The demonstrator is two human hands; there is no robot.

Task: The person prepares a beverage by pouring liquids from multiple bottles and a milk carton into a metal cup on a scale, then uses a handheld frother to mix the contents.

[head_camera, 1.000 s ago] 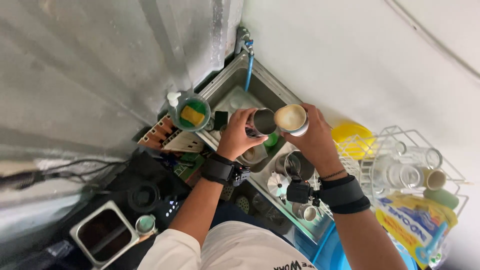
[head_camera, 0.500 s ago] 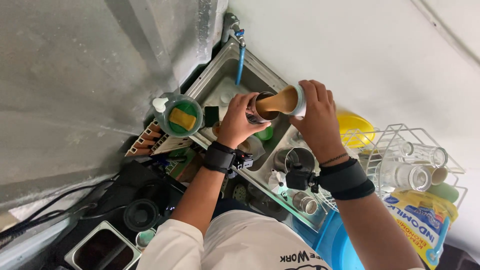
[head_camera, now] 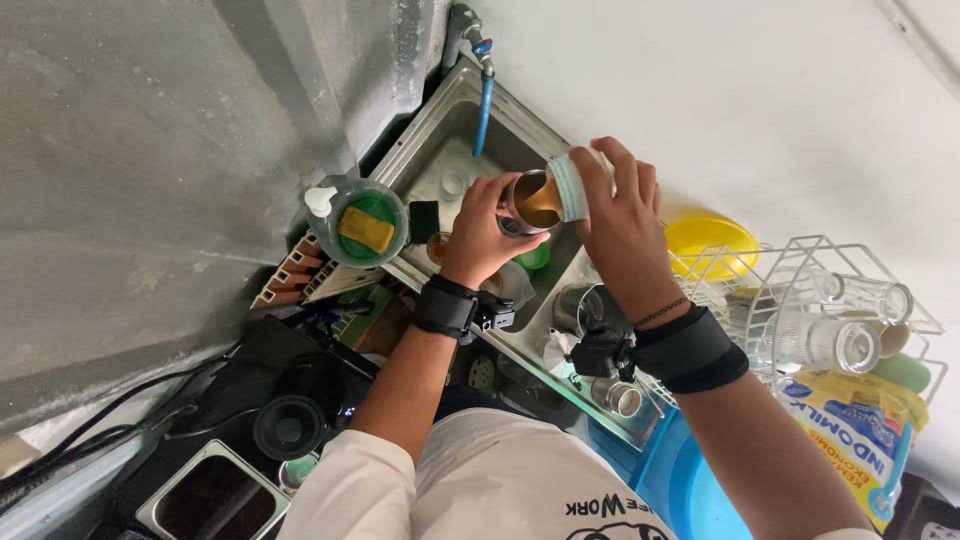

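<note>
I see right hand (head_camera: 622,215) gripping a tilted cup (head_camera: 568,186), its mouth touching the tin (head_camera: 522,203) clasped in left hand (head_camera: 480,235) over the sink (head_camera: 420,150).

A green tub (head_camera: 368,222) holding a yellow sponge (head_camera: 366,229) sat left of centre; a yellow bowl (head_camera: 712,243) lay right of centre; a white wire rack (head_camera: 800,275) held glasses (head_camera: 822,340) at right; a blue-handled tap (head_camera: 484,92) stood at top.
</note>
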